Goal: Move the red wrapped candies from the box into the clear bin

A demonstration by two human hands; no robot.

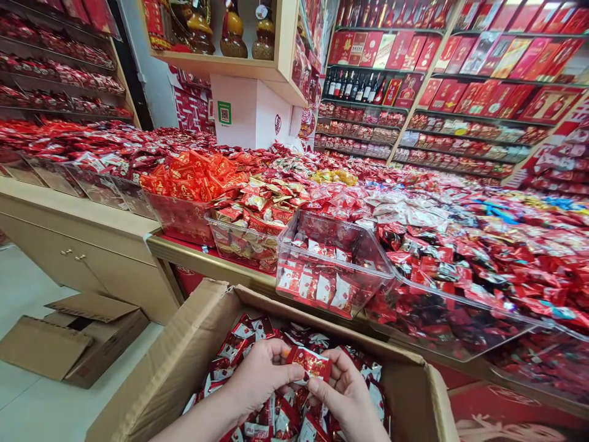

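Note:
My left hand [260,374] and my right hand [343,393] are low in the head view, inside an open cardboard box [184,350] filled with small red-and-white wrapped candies [239,341]. Both hands pinch one red candy packet [313,363] between thumbs and fingers, the left at its left end, the right at its lower right. Just beyond the box stands a clear plastic bin [335,258], partly filled with the same kind of packets.
A long display counter [202,261] carries several clear bins heaped with red sweets. Shelves of red gift boxes and bottles [442,67] line the back wall. An empty flattened cardboard box [69,337] lies on the white floor at left, by a wooden cabinet [87,258].

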